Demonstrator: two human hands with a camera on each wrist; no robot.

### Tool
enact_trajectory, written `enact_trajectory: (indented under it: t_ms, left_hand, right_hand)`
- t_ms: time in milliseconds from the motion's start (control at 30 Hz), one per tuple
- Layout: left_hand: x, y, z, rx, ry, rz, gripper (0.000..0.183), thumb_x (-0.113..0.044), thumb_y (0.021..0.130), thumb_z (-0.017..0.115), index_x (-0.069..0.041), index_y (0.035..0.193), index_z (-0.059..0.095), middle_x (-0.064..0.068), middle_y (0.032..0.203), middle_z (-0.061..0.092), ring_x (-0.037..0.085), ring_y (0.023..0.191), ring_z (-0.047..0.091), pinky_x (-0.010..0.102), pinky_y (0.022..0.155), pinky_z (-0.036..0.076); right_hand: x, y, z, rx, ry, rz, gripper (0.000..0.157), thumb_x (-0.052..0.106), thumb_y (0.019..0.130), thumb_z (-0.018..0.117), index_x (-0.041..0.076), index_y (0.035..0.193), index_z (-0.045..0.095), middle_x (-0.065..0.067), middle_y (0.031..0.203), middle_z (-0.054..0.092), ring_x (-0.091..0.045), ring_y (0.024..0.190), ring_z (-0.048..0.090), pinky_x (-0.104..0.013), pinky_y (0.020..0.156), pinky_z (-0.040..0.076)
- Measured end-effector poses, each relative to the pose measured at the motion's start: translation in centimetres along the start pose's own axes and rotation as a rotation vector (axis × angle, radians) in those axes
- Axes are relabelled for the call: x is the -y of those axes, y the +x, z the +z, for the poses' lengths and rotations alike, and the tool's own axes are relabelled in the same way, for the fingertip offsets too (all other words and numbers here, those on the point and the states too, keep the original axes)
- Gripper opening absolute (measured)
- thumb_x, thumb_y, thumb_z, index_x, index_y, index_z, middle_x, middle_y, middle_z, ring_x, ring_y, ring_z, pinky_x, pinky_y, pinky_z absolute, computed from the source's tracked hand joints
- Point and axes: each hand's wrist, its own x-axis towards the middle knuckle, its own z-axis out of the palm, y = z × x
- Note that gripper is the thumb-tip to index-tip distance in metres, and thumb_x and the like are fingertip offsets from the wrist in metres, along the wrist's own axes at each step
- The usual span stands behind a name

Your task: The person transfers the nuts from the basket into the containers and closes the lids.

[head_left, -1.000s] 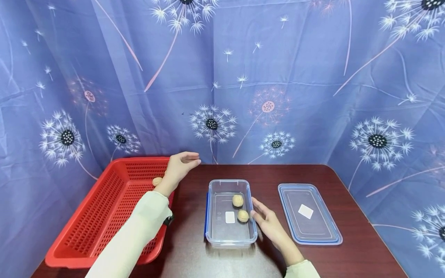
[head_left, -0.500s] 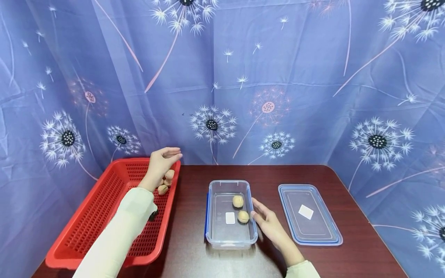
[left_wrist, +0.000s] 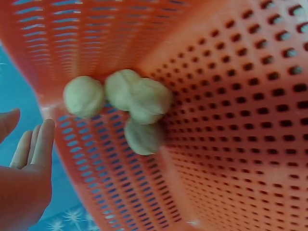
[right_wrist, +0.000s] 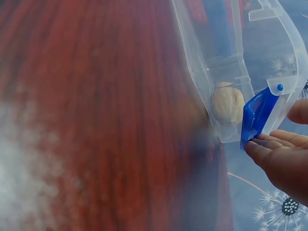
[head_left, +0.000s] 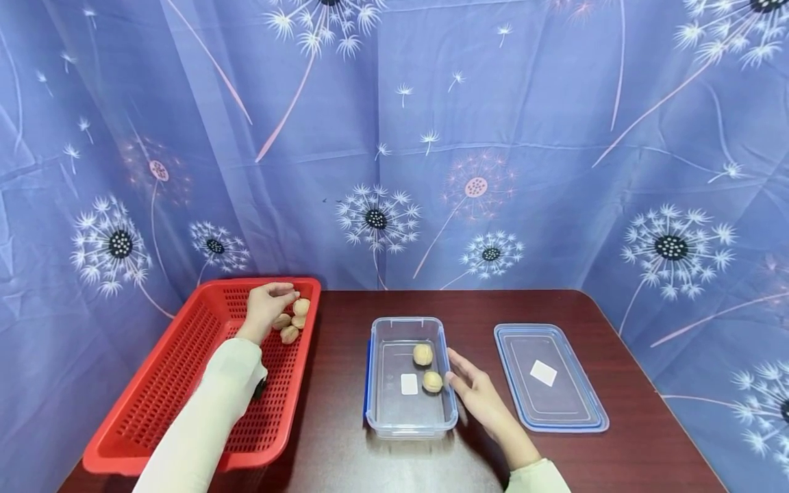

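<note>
Inside the red basket [head_left: 286, 411], several walnuts [head_left: 290, 334] lie together at the far right end. My left hand [head_left: 265, 308] is over that end, just left of the walnuts. In the left wrist view its fingers [left_wrist: 42, 144] are fairly straight, with the thumb apart and nothing between them. Two walnuts [head_left: 422, 354] sit in the clear plastic container [head_left: 385, 418]. My right hand [head_left: 483, 404] rests against the container's right side. In the right wrist view its fingertips touch the blue side clip [right_wrist: 260, 113], and the thumb is near the rim.
A clear lid with a blue seal [head_left: 542, 342] lies on the dark red wooden table [head_left: 345, 383], right of the container. Blue cloth with dandelion prints [head_left: 394, 137] hangs behind the table and at both sides.
My left hand has moved left from beyond the basket's right edge, then down towards the walnuts, uncovering more of them. The right hand and the container have stayed in place.
</note>
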Motion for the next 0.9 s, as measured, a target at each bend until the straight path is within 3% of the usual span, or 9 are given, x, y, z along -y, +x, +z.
enact_trajectory:
  t_ms: [133, 233, 467, 900]
  left_hand:
    - [0.9, 0.3, 0.3, -0.012, 0.007, -0.055, 0.034, -0.008, 0.090, 0.066, 0.007, 0.120, 0.062, 0.019, 0.108, 0.069, 0.034, 0.113, 0.057, 0.040, 0.099, 0.043]
    - [1.5, 0.4, 0.5, -0.029, 0.023, -0.081, 0.033, -0.009, 0.089, 0.067, 0.007, 0.118, 0.063, 0.019, 0.108, 0.069, 0.037, 0.114, 0.054, 0.044, 0.103, 0.038]
    - [2.8, 0.0, 1.3, -0.044, 0.117, -0.086, 0.034, -0.013, 0.084, 0.070, 0.008, 0.110, 0.066, 0.025, 0.113, 0.064, 0.038, 0.105, 0.058, 0.044, 0.092, 0.046]
    - [3.5, 0.3, 2.1, -0.031, 0.127, -0.085, 0.037, -0.014, 0.084, 0.073, 0.011, 0.109, 0.064, 0.028, 0.109, 0.063, 0.037, 0.100, 0.057, 0.042, 0.086, 0.046]
  right_hand:
    - [0.1, 0.0, -0.1, 0.004, -0.009, -0.009, 0.049, 0.002, 0.097, 0.051, -0.004, 0.144, 0.037, -0.020, 0.147, 0.039, -0.032, 0.136, 0.035, -0.041, 0.108, 0.030]
    - [0.1, 0.0, -0.1, 0.005, -0.012, -0.012, 0.049, 0.002, 0.098, 0.051, -0.004, 0.144, 0.037, -0.020, 0.147, 0.039, -0.031, 0.136, 0.035, -0.041, 0.109, 0.029]
    - [0.0, -0.1, 0.0, 0.000, -0.015, -0.008, 0.049, 0.002, 0.097, 0.051, -0.005, 0.144, 0.037, -0.021, 0.147, 0.039, -0.032, 0.136, 0.036, -0.041, 0.108, 0.030]
    - [-0.1, -0.1, 0.1, -0.018, -0.012, -0.011, 0.050, 0.002, 0.096, 0.053, -0.004, 0.144, 0.039, -0.021, 0.146, 0.040, -0.033, 0.135, 0.037, -0.042, 0.108, 0.032]
